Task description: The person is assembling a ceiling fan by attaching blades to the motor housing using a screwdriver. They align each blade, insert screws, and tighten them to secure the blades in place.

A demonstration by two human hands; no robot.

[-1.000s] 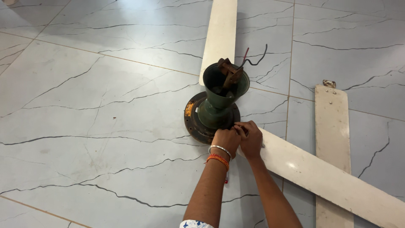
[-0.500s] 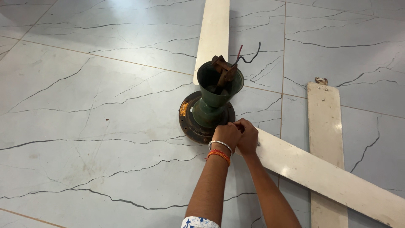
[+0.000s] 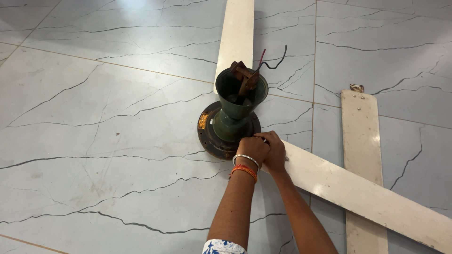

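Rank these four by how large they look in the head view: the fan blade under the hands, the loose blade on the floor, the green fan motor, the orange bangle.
1. Fan blade under the hands and loose blade: both cut off or partly hidden, so unsure.
2. Green fan motor.
3. Orange bangle.

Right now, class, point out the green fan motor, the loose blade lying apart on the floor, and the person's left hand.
green fan motor (image 3: 233,123): head view, on its body.
loose blade (image 3: 361,141): head view, on its flat upper face.
left hand (image 3: 253,148): head view, on its back.
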